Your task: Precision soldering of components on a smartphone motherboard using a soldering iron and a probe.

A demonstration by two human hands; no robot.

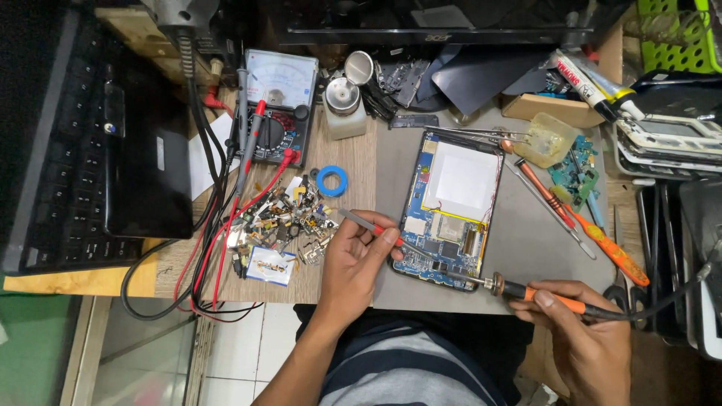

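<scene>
An opened tablet (451, 207) lies on a grey mat (526, 248), its blue circuit board and white battery exposed. My left hand (357, 259) grips metal tweezers (361, 220) with red grips, their tip resting on the lower part of the board. My right hand (583, 331) holds an orange-handled soldering iron (526, 292); its tip touches the board's lower edge near the tweezers' tip.
A pile of small electronic parts (282, 222) and a roll of blue tape (332, 180) lie left of the tablet. An analog multimeter (278, 105) with red and black leads stands behind. Orange screwdrivers (594, 233) lie right; a black keyboard (83, 143) sits far left.
</scene>
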